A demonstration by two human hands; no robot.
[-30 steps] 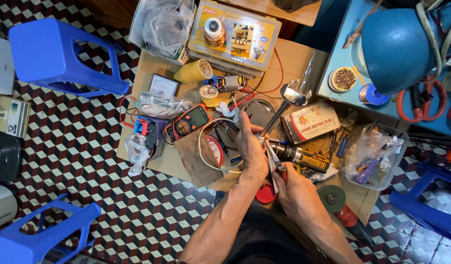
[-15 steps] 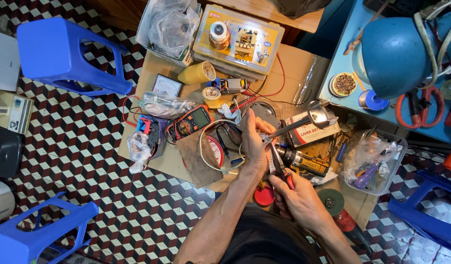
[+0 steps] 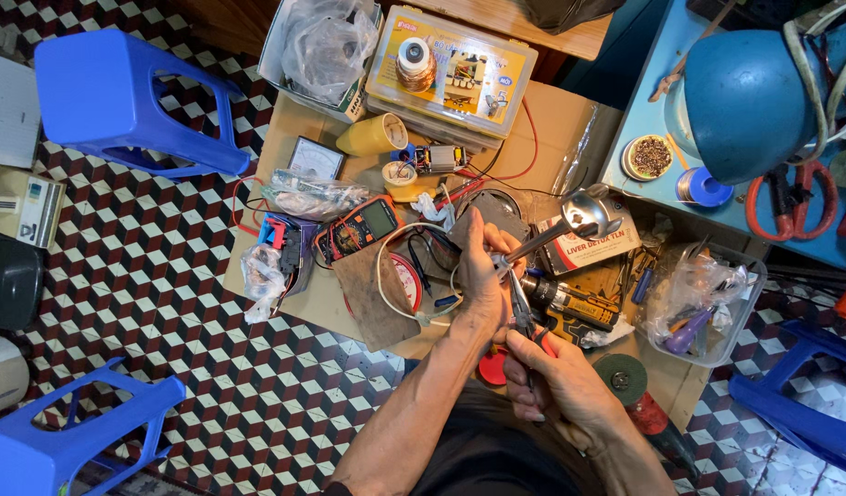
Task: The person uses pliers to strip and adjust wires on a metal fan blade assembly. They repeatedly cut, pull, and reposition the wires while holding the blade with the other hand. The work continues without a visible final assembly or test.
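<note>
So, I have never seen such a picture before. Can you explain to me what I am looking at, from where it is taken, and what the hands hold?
There is no machine here: a person works with two bare hands, and a camera on their head looks straight down. The left hand holds a shiny metal spoon-like tool by its handle. The right hand grips red-handled pliers, whose tip meets that handle. Below lies a cardboard-covered table, crowded with an orange multimeter, a yellow tape roll, a clear parts box, wires and plastic bags. Blue plastic stools stand on the checkered floor.
</note>
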